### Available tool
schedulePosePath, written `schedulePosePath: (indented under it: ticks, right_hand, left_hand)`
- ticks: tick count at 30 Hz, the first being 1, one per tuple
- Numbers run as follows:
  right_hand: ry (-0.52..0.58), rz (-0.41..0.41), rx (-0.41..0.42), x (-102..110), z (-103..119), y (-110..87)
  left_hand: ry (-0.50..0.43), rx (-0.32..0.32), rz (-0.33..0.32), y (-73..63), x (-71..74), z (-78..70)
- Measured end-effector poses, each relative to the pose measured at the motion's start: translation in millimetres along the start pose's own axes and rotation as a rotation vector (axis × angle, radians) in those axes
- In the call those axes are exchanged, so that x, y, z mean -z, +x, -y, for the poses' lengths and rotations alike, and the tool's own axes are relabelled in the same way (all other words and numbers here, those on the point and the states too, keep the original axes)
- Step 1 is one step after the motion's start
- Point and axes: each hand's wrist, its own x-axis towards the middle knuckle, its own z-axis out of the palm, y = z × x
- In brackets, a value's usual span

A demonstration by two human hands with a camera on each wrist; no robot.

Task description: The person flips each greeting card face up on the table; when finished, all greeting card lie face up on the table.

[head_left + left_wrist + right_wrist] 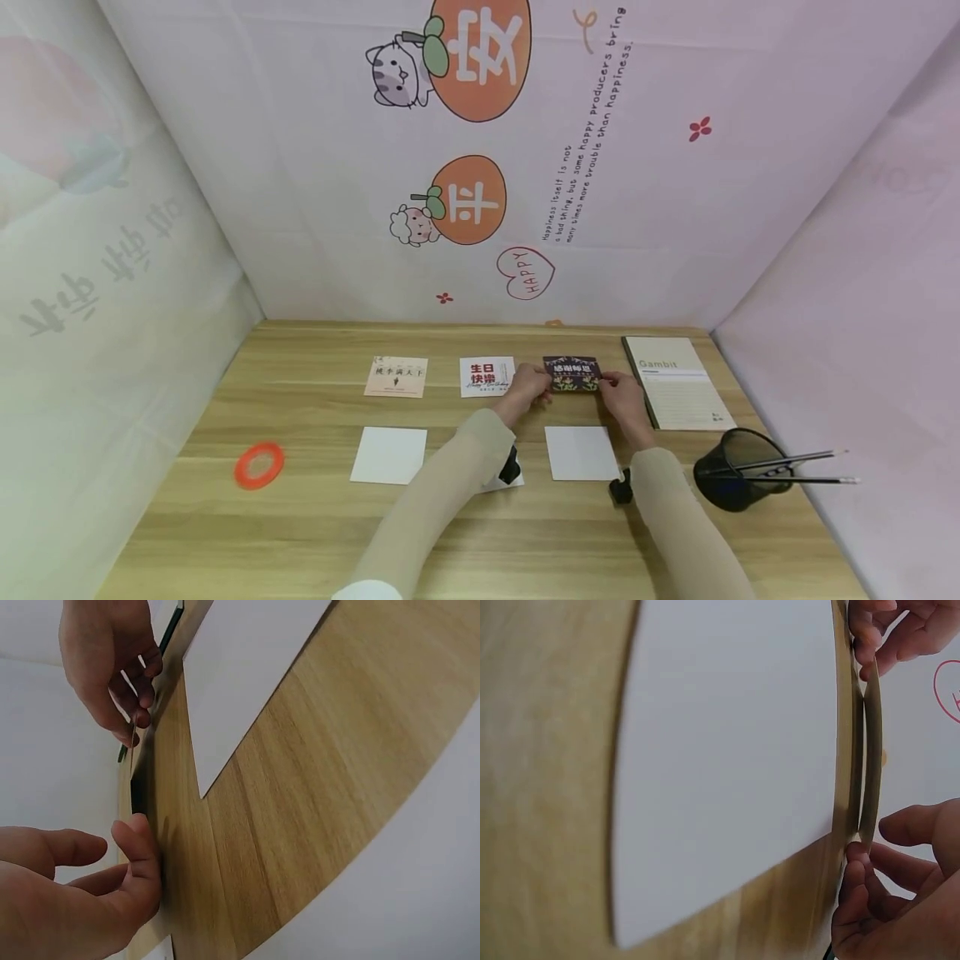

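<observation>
A dark card (pixel 572 374) with white lettering and a flower border is held at its two side edges, close over the table. My left hand (pixel 531 384) has its fingertips at the card's left edge. The right hand (pixel 622 395) grips the opposite edge with thumb and fingers. Edge-on, the card (pixel 871 757) appears as a thin strip between both hands in the right wrist view. In the left wrist view, the left hand (pixel 97 889) has curled fingers at the card's near end. A blank white square (pixel 581 453) lies just in front of the card.
Left of the hands lie a birthday card (pixel 486 376) and a beige card (pixel 396 377). Another white square (pixel 389 455) sits before them; a third is partly under the left sleeve. Red tape roll (pixel 238 472) at left; notebook (pixel 678 383) and mesh pen holder (pixel 731 479) at right.
</observation>
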Motion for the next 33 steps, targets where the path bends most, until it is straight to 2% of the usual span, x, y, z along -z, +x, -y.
schedulePosePath:
  ticks: [4,10,15,22,24,28,30,33]
  right_hand:
    - [-0.027,-0.013,0.013,0,0,0.7]
    - [-0.104,-0.045,0.078,1,3,-1.6]
    - [-0.125,-0.071,0.082,5,11,-5.3]
    - [-0.115,-0.034,0.155,10,20,-19.5]
    - [-0.108,-0.026,0.175,10,20,-24.1]
    - [-0.125,-0.016,0.198,8,17,-32.8]
    - [-0.146,-0.028,0.208,7,13,-36.4]
    - [-0.178,-0.068,0.232,5,7,-41.7]
  left_hand:
    - [0.104,-0.023,0.006,2.1,-1.8,-0.2]
    - [0.288,-0.081,-0.012,-0.7,-0.6,-4.0]
    - [0.448,-0.200,-0.029,-11.5,1.7,-10.7]
    - [0.807,-0.402,-0.066,-41.2,0.0,-11.2]
    - [0.939,-0.481,-0.106,-51.2,-1.2,-9.7]
    - [1.193,-0.589,-0.167,-72.9,-6.2,-1.3]
    - [1.286,-0.622,-0.182,-84.3,-9.8,4.7]
    - [1.371,-0.631,-0.179,-100.5,-15.0,13.8]
